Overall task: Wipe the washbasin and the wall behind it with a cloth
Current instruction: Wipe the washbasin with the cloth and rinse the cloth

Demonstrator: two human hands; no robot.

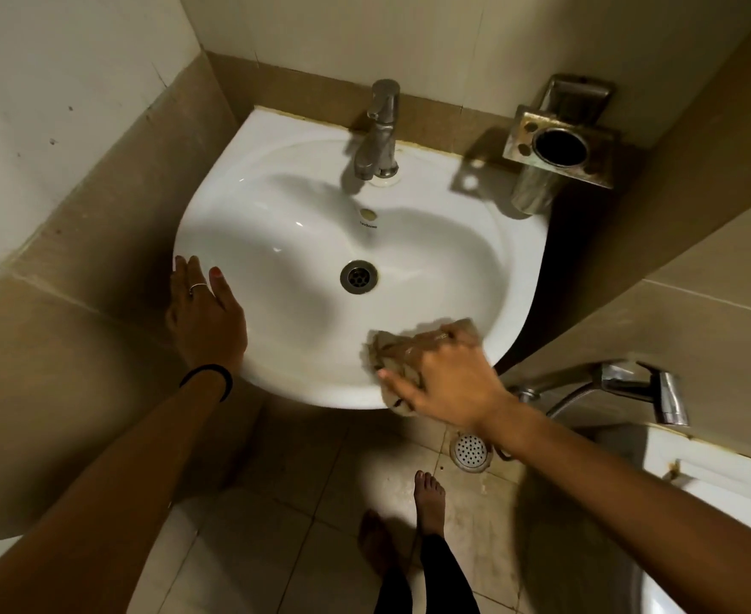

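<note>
A white ceramic washbasin with a rounded front is fixed in the corner between two tiled walls, and the person stands in front of it and looks down into the bowl. The right hand presses a crumpled beige cloth on the front right part of the basin, where the inside of the bowl meets the rim; the fingers are spread flat over the cloth and not closed around it, and the hand and cloth look a little blurred. One corner of the cloth hangs over the front edge of the basin. The left hand is open with the fingers straight and together, and it lies on the left rim of the basin, holding nothing; there is a thin ring on one finger and a black band around the wrist. In the middle of the bowl is a round metal drain, apart from both hands. At the back of the basin stands a grey metal tap, and behind it is the tiled wall, brown below and pale above. To the right of the tap, a stained metal holder with a cup is mounted on the wall. Lower on the right there is a chrome spray handle with a hose, near the right forearm. On the pale floor tiles below the basin are a round perforated floor drain and the person's two bare feet.
</note>
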